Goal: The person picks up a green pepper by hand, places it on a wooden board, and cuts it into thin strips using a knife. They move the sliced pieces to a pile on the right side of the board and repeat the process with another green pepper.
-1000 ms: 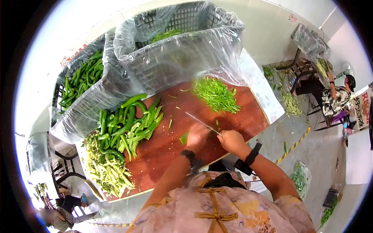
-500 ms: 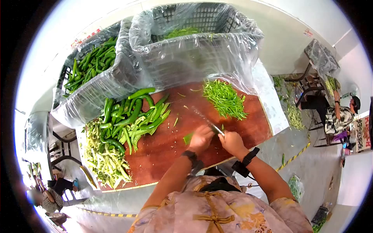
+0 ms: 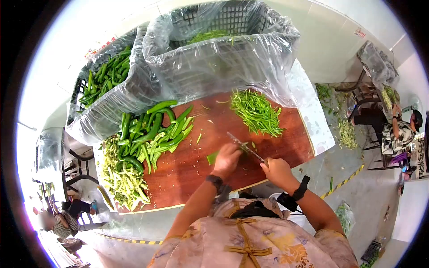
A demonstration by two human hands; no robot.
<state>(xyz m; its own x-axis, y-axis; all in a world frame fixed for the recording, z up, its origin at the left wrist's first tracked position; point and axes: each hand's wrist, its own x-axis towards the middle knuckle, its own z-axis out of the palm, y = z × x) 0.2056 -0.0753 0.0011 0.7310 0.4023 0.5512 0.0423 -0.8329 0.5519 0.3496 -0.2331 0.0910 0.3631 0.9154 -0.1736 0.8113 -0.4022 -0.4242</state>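
Observation:
My left hand (image 3: 227, 157) is closed over a flat piece of green pepper (image 3: 212, 157) on the red-brown board (image 3: 192, 183); the pepper's far end is hidden beneath the fingers. A knife (image 3: 246, 148) is gripped in my right hand (image 3: 280, 172), its blade slanting up and left beside my left fingertips. Past the blade lies a heap of thin green pepper strips (image 3: 257, 114). To the left rest whole green peppers (image 3: 154, 127) and opened pepper pieces (image 3: 176, 138), with a pile of pale pepper cores and seeds (image 3: 125, 183) at the board's left edge.
Behind the board stands a plastic-lined crate (image 3: 214, 56) with green strips inside. A second lined crate (image 3: 103, 94) at left holds whole peppers. One person (image 3: 395, 129) sits far right, another (image 3: 62, 221) far left. Yellow-black tape (image 3: 344, 181) marks the floor.
My right hand has shifted right and slightly down with the knife, and the blade now shows more clearly. My left hand has moved slightly left, still over the pepper piece.

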